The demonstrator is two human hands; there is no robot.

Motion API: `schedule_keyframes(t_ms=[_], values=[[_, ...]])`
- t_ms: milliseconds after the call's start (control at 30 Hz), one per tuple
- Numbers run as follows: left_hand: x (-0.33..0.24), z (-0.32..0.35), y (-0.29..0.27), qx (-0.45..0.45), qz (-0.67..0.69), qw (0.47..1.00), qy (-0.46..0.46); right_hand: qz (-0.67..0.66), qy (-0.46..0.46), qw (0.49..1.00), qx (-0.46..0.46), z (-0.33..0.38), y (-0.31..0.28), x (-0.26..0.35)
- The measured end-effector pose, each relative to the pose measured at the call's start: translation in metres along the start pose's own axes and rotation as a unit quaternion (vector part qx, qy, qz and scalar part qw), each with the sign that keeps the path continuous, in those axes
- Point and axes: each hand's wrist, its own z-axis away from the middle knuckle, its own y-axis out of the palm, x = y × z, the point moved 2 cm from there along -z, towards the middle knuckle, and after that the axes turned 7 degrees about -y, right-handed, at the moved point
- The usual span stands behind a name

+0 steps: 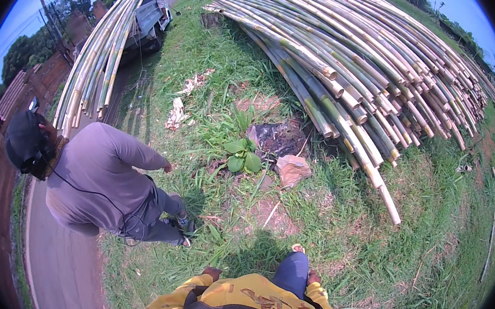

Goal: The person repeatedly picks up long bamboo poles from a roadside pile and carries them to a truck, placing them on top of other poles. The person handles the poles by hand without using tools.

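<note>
The left hand (212, 273) and right hand (313, 277) show small and dark beside the yellow jacket (253, 292), so I cannot tell whether their fingers are apart, together or clamped on something. The bamboo pile (364, 73) lies ahead and to the right of the right fingers, well apart from them (one pole (386, 201) juts out closest), and runs out of view at the top. Well ahead and left of the left fingers, more bamboo stems (100, 55) partly hide a truck (147, 19); nearer those fingers stands a co-worker (108, 172).
</note>
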Motion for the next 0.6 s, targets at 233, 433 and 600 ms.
schedule_keyframes(t_ms=[233, 433, 600], values=[[-0.156, 0.053, -0.188, -0.107, 0.585, 0.803, -0.050, -0.243, 0.114, 0.963, 0.027, -0.081, -0.143, 0.079], [-0.152, 0.018, -0.208, -0.223, 0.586, 0.774, -0.094, -0.302, 0.059, 0.951, 0.005, -0.153, -0.170, 0.160], [-0.142, -0.013, -0.195, -0.254, 0.716, 0.639, -0.117, -0.295, 0.042, 0.952, 0.072, -0.180, -0.144, 0.229]])
